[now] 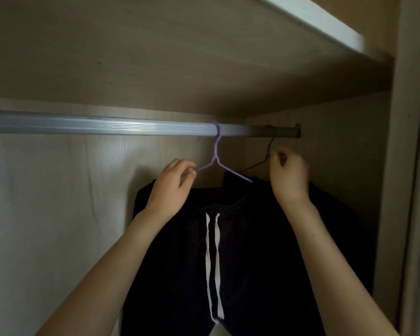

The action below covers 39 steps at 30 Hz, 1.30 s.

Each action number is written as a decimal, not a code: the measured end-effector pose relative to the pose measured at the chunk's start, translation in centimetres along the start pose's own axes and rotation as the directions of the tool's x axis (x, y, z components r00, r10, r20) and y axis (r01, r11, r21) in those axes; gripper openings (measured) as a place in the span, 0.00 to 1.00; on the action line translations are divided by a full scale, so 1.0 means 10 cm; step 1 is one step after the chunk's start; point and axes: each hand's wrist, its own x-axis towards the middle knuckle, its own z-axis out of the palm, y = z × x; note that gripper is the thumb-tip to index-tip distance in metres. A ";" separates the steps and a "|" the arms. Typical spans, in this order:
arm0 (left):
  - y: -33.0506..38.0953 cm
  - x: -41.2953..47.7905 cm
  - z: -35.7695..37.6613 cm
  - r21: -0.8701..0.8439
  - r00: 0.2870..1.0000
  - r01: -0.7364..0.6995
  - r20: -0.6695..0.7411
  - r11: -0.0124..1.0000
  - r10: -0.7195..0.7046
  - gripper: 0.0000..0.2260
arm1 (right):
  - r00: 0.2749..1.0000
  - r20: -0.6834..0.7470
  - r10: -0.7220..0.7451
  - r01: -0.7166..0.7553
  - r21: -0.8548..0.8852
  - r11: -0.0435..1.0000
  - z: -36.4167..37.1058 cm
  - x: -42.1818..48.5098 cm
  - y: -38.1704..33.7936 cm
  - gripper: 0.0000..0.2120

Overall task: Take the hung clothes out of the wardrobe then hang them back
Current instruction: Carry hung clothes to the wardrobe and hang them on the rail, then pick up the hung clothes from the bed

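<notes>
Bare forearms, two: left forearm (pixel 102 275) and right forearm (pixel 330 263) rise from the lower edge of the view toward the rail.

Rail (pixel 107 124): ribbed silver metal, horizontal, running across the wardrobe to a bracket (pixel 297 130) on the side wall (pixel 344 146).

Purple hanger (pixel 215 154): thin wire, hook seated over the rail, right of the rail's middle, body hanging below it.

Left hand (pixel 171 185): below the rail, under and left of the purple hook. Thumb and fingertips are closed in a pinch on the left arm of the purple hanger; the other fingers are curled in.

Black trousers (pixel 252 251): hanging below the rail from the purple hanger, waistband uppermost, between the two forearms. White drawstring (pixel 207 238): two ends falling straight down the front.

Dark hanger (pixel 269 147): thin wire, hook on the rail close to the bracket end, partly in shadow.

Right hand (pixel 289 177): below the bracket end of the rail, slightly blurred, fingers curled, fingertips closed on the neck of the dark hanger.

Dark garment (pixel 337 214): below the bracket end of the rail, behind the trousers; its kind cannot be told.

Shelf board (pixel 155 57): pale wood grain, directly above the rail.

Back panel (pixel 46 190): pale, behind and below the rail.
</notes>
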 end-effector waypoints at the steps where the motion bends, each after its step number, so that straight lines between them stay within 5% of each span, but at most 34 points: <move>1: 0.05 -0.12 -0.07 -0.028 1.000 0.021 -0.002 0.999 -0.021 0.09 | 0.997 -0.024 -0.077 0.077 0.019 0.997 -0.07 -0.21 -0.07 0.12; 3: 0.13 -0.43 -0.19 -0.085 0.997 0.082 -0.001 0.993 -0.083 0.09 | 0.973 -0.041 -0.227 0.228 0.048 0.972 -0.16 -0.65 -0.13 0.11; 6: 0.29 -1.10 -0.31 -0.162 0.972 0.233 0.056 0.959 -0.226 0.10 | 0.952 0.115 -0.283 0.266 0.138 0.954 -0.21 -1.42 0.00 0.11; 11: 0.45 -2.71 -0.20 -0.251 0.810 0.586 0.199 0.770 -0.552 0.09 | 0.832 0.555 0.013 -0.140 0.187 0.972 -0.20 -2.89 0.68 0.08; 13: 0.53 -3.50 -0.08 -0.250 0.667 0.744 0.241 0.619 -0.705 0.08 | 0.663 0.711 0.235 -0.388 0.058 0.920 -0.22 -3.47 1.15 0.09; 16: 0.70 -4.71 0.04 -0.142 0.384 0.923 0.303 0.357 -0.872 0.14 | 0.386 0.793 0.471 -0.543 -0.218 0.811 -0.29 -4.20 1.70 0.10; 19: 1.02 -5.57 -0.02 -0.041 0.082 0.997 0.306 0.073 -0.948 0.10 | 0.077 0.737 0.671 -0.762 -0.391 0.517 -0.33 -4.63 2.10 0.10; 23: 1.52 -6.13 -0.23 0.060 -0.126 0.992 0.218 -0.115 -0.968 0.06 | -0.255 0.658 0.709 -0.737 -0.607 0.299 -0.32 -4.82 2.51 0.11; 27: 2.13 -6.42 -0.37 0.033 -0.259 0.966 0.019 -0.258 -0.966 0.10 | -0.390 0.667 0.635 -0.527 -0.727 0.440 -0.20 -4.98 2.62 0.12; 30: 2.71 -6.67 -0.39 -0.054 -0.381 0.924 -0.185 -0.378 -0.906 0.09 | -0.389 0.766 0.512 -0.404 -0.641 0.652 -0.21 -5.24 2.47 0.12; 33: 3.43 -6.88 -0.36 -0.259 -0.547 0.837 -0.368 -0.482 -0.752 0.08 | -0.483 0.825 0.292 -0.323 -0.478 0.817 -0.28 -5.47 2.07 0.11; 39: 4.77 -7.14 -0.13 -0.613 -0.766 0.642 -0.544 -0.461 -0.344 0.09 | -0.749 0.655 -0.097 -0.251 -0.146 0.957 -0.53 -6.25 1.17 0.12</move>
